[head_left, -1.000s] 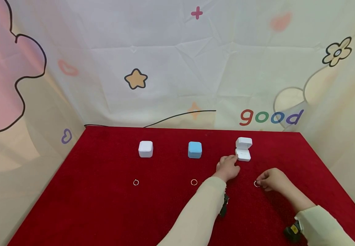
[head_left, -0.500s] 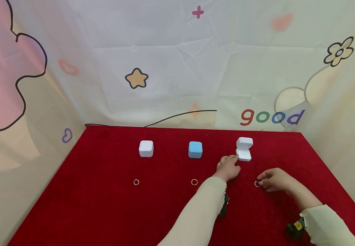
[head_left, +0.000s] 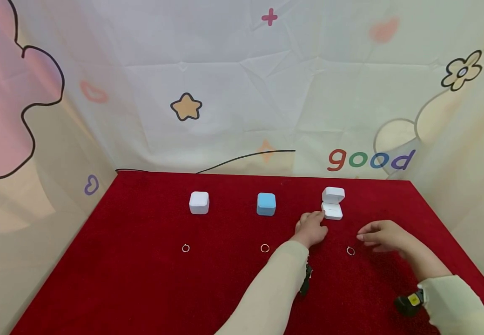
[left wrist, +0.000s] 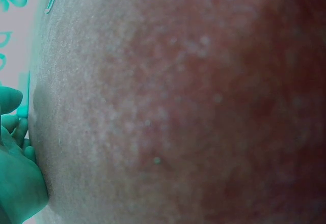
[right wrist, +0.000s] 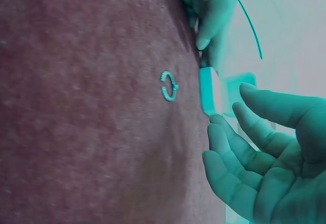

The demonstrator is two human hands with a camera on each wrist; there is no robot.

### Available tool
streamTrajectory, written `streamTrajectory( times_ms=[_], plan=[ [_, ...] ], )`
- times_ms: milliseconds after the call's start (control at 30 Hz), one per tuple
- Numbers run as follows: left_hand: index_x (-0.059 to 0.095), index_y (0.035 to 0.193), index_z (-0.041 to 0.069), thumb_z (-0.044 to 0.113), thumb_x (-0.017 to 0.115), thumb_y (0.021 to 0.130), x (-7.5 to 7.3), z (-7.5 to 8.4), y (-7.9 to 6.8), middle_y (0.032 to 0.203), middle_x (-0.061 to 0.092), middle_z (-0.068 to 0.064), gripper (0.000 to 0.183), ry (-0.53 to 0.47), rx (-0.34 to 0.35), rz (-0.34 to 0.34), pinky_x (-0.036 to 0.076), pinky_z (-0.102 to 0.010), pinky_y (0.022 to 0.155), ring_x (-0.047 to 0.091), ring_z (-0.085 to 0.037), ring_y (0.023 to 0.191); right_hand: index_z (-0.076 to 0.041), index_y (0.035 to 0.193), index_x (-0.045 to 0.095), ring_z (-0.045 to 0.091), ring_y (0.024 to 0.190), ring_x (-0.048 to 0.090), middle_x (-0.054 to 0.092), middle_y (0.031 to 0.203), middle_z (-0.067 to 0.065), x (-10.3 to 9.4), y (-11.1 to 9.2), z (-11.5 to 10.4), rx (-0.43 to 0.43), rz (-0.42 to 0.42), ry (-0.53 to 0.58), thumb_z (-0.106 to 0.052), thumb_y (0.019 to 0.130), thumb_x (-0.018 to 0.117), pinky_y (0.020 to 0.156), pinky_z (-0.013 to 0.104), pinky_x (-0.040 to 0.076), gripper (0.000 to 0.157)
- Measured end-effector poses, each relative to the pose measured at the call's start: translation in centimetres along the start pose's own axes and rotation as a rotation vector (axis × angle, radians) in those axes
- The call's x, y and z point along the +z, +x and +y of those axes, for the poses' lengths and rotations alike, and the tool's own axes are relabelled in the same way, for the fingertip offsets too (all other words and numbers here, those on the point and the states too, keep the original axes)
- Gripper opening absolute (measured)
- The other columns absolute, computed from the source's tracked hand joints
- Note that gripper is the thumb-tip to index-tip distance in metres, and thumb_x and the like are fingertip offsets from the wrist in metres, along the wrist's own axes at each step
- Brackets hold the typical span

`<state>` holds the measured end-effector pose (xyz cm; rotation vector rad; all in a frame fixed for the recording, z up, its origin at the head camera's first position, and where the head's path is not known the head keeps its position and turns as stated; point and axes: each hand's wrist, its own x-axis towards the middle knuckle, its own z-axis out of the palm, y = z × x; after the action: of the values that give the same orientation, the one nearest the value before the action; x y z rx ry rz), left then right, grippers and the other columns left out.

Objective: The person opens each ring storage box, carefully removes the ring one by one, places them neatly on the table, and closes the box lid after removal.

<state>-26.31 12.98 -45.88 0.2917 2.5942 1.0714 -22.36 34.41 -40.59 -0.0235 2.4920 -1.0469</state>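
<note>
My left hand (head_left: pixel 311 229) reaches to the open white ring box (head_left: pixel 332 211), its fingertips at the box's left front corner. The box stands with its lid raised and its pale inside facing me. My right hand (head_left: pixel 386 236) hovers to the right of a small ring (head_left: pixel 351 251), fingers loosely bent and holding nothing. In the right wrist view this ring (right wrist: pixel 169 86) lies flat on the cloth, with a gap in its band and a small raised bump. The left wrist view shows part of the left hand (left wrist: pixel 20 178) at its edge, mostly over blurred cloth.
A closed white box (head_left: pixel 199 203) and a closed light blue box (head_left: pixel 266 204) stand to the left, in line with the open one. In front of them lie two more rings, a left ring (head_left: pixel 182 248) and a middle ring (head_left: pixel 261 248). Red cloth (head_left: pixel 141 288) covers the table; a printed curtain (head_left: pixel 242 93) hangs behind.
My right hand has let go of the ring, which stays on the cloth, and has drawn back up and to the right. The left hand has stayed at the open box.
</note>
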Motion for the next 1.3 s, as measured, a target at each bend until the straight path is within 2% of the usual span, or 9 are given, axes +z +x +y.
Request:
streamTrajectory(
  times_ms=[200,400,567,867,1133,1300],
  plan=[
    [0.044,0.156,0.024,0.022,0.049,0.104,-0.1,-0.1,0.1,0.162,0.043,0.009,0.052,-0.007,0.005,-0.009,0.027,-0.029,0.124,0.032,-0.013,0.149,0.014,0.13,0.056,0.03,0.107,0.071,0.066,0.124,0.031,-0.9,0.0,-0.3,-0.02,0.037,0.008,-0.024,0.103,0.06,0.09,0.043,0.063,0.047],
    [0.044,0.157,0.025,0.023,0.048,0.105,-0.2,-0.2,0.2,0.162,0.042,0.01,0.052,-0.009,0.002,-0.01,0.027,-0.028,0.125,0.031,-0.012,0.15,0.013,0.147,0.038,0.042,0.125,0.062,0.047,0.146,0.038,-1.3,1.0,-0.4,-0.052,0.073,0.06,-0.033,0.108,0.05,0.093,0.035,0.062,0.062],
    [0.044,0.156,0.025,0.024,0.049,0.105,-0.3,-0.2,0.1,0.162,0.043,0.01,0.052,-0.007,-0.001,-0.004,0.027,-0.028,0.124,0.032,-0.012,0.15,0.012,0.154,0.028,0.047,0.135,0.053,0.038,0.154,0.039,-1.3,2.2,-0.3,-0.086,0.079,0.097,-0.036,0.11,0.042,0.094,0.028,0.06,0.066],
    [0.044,0.156,0.025,0.023,0.049,0.105,-0.1,-0.2,0.1,0.162,0.043,0.011,0.052,0.013,-0.001,-0.008,0.028,-0.027,0.124,0.032,-0.012,0.15,0.01,0.156,0.024,0.051,0.141,0.044,0.036,0.156,0.038,-1.1,4.0,0.1,-0.06,0.105,0.12,-0.043,0.11,0.038,0.103,0.04,0.058,0.071],
    [0.045,0.156,0.026,0.025,0.05,0.105,0.0,-0.1,0.3,0.161,0.043,0.012,0.051,0.01,0.006,-0.007,0.028,-0.026,0.123,0.032,-0.011,0.149,0.01,0.157,0.02,0.051,0.143,0.042,0.033,0.157,0.038,-1.5,4.8,0.3,-0.035,0.108,0.151,-0.044,0.11,0.036,0.102,0.036,0.058,0.073],
    [0.044,0.156,0.025,0.023,0.048,0.105,0.1,-0.2,0.3,0.162,0.043,0.012,0.052,0.012,0.005,-0.008,0.027,-0.026,0.124,0.032,-0.011,0.15,0.009,0.158,0.02,0.05,0.144,0.042,0.033,0.158,0.037,-1.5,5.1,0.0,-0.031,0.111,0.151,-0.046,0.109,0.038,0.106,0.04,0.056,0.076]
  ],
)
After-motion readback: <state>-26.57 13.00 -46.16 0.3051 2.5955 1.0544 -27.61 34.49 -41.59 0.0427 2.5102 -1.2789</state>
